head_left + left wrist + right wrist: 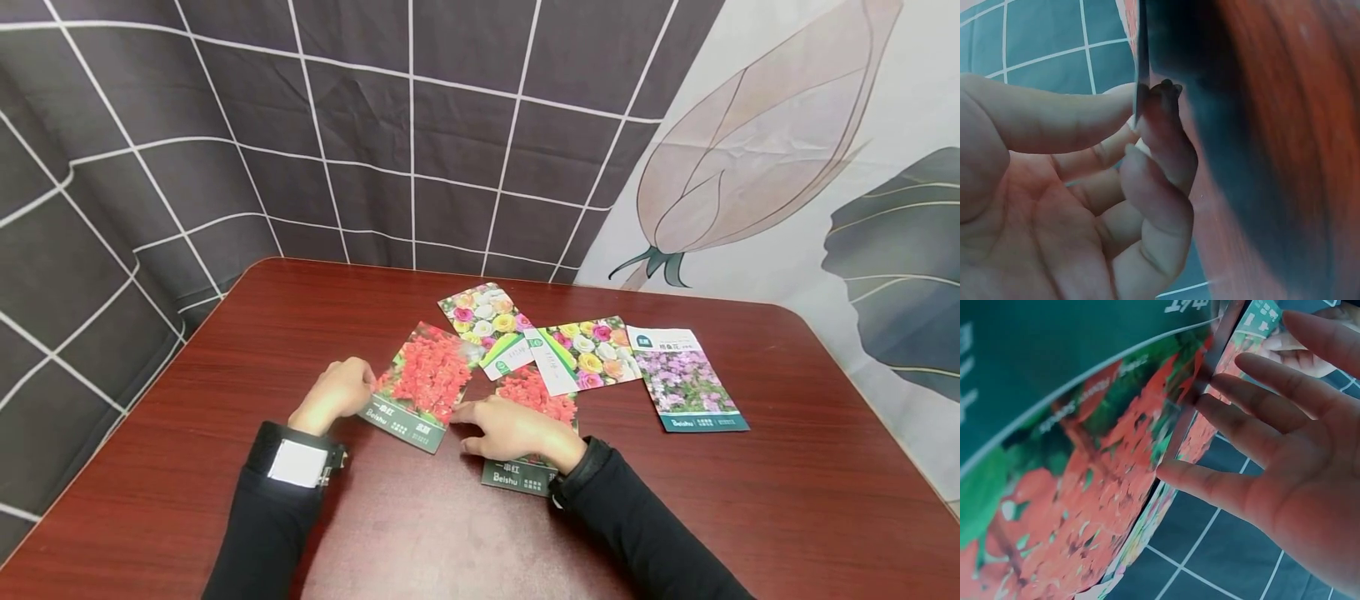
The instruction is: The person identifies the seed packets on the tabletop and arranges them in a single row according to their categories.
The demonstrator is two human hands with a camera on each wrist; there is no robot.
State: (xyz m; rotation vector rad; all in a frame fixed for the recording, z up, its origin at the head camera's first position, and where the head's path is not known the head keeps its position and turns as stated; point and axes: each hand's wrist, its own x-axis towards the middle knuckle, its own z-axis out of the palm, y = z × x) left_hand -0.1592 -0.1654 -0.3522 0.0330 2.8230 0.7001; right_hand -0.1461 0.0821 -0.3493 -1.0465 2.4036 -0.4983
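My left hand pinches the left edge of a seed packet with red flowers and a dark green band. In the left wrist view that packet shows edge-on, held between thumb and index finger. My right hand reaches to the packet's right edge with fingertips right beside it. Its fingers are straight and spread in the right wrist view. Beneath this hand lies a second red-flower packet, partly covered by the hand and wrist; it fills much of the right wrist view.
Two packets with many-coloured roses overlap behind the hands, one at the back and one to its right. A purple-flower packet lies farther right. The reddish-brown table meets a grey checked cloth at the back.
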